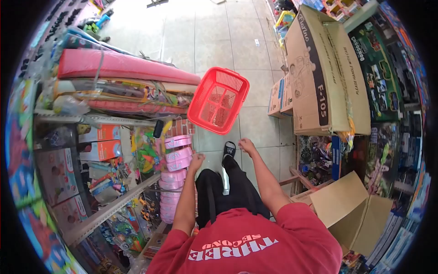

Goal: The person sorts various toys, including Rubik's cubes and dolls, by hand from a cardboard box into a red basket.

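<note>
In a toy-shop aisle, a red plastic shopping basket [218,100] sits tilted over the tiled floor [219,41], open side toward the camera. It is ahead of both hands and touches neither; whether it rests on the floor or is off it cannot be told. The left hand [197,160] is curled into a loose fist with its fingers closed on nothing visible, just beside a stack of pink round cases [175,157] at the shelf [114,205] end. The right hand [247,145] hangs with its fingers bent down, seemingly empty. Taking the basket would, I judge, call for a reach forward to its rim.
</note>
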